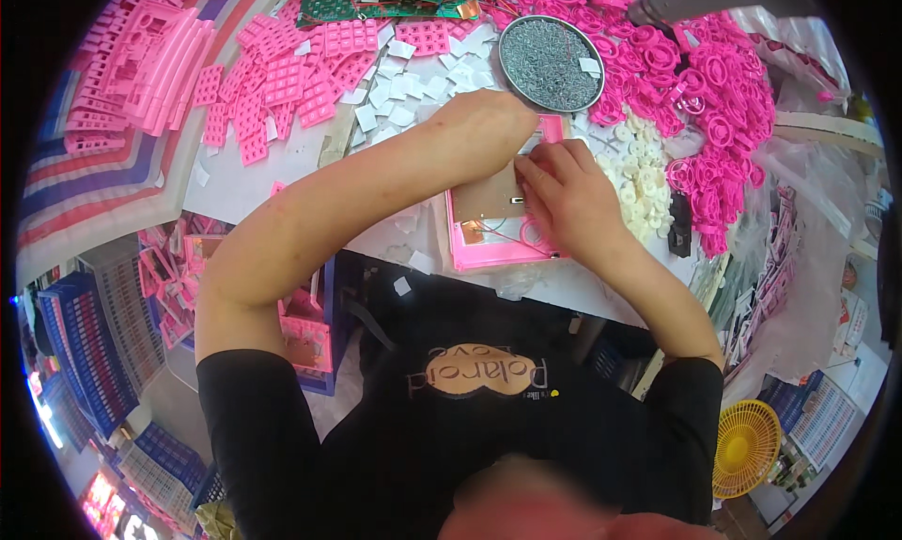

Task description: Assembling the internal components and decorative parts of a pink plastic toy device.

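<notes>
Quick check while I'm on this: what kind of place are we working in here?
Most likely a small assembly bench in a toy or electronics workshop. Both hands, left hand and right hand, work on a pink plastic housing, with piles of pink keypad grids, pink rings and green circuit boards around it.

A white counter [246,185] spans the upper half of a crowded workshop, lit brightly and evenly from above. To the left lies a cloth [89,178] striped in red, blue and cream. Below it, at floor level, stand stacked blue crates [89,352]. At lower right a yellow fan [747,446] sits on the floor, beside clear plastic bags [799,249] hanging off the counter's right end.
</notes>
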Available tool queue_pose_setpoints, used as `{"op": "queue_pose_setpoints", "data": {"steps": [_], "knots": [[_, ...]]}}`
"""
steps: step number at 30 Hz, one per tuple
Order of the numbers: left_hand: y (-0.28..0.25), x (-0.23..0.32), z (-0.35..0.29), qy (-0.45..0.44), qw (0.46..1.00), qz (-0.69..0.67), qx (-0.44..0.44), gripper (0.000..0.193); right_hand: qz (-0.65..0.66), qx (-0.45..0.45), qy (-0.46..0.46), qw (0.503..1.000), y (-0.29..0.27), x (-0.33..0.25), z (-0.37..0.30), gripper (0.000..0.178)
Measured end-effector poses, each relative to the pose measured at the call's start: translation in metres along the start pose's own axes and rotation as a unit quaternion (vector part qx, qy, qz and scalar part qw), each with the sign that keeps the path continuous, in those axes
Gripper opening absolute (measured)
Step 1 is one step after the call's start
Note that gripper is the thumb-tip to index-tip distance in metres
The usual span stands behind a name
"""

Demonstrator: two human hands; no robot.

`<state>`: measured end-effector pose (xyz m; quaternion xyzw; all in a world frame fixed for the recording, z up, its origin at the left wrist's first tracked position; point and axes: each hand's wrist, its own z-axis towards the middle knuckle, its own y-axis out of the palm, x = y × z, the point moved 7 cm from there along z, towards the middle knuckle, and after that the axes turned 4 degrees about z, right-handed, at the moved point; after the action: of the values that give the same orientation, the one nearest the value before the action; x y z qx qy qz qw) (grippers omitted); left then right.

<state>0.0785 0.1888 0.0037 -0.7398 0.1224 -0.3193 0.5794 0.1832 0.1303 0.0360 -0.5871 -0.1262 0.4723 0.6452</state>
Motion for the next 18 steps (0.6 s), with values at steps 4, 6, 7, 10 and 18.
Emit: {"op": "queue_pose_setpoints", "data": {"steps": [4,6,7,10,18], "knots": [[-0.019,-0.007,-0.013,0.025,0.98,-0.149,0.128,0.016,0.008,-0.031,0.023,0.999,0.001,0.002,0.01,0.033],[-0.036,-0.022,-0.03,-0.04,0.957,-0.192,0.216,0.021,0.101,-0.05,0.014,0.994,-0.007,0.015,0.011,0.03],[-0.045,-0.03,-0.041,-0.106,0.945,-0.18,0.252,0.022,0.121,-0.048,0.024,0.991,-0.011,0.02,0.007,0.028],[-0.043,-0.052,-0.064,-0.196,0.943,-0.089,0.252,0.024,0.191,-0.023,0.067,0.979,-0.022,0.031,-0.001,0.025],[-0.029,-0.029,-0.066,-0.064,0.92,-0.199,0.331,0.012,0.125,0.078,0.053,0.988,-0.033,0.026,0.012,0.018]]}}
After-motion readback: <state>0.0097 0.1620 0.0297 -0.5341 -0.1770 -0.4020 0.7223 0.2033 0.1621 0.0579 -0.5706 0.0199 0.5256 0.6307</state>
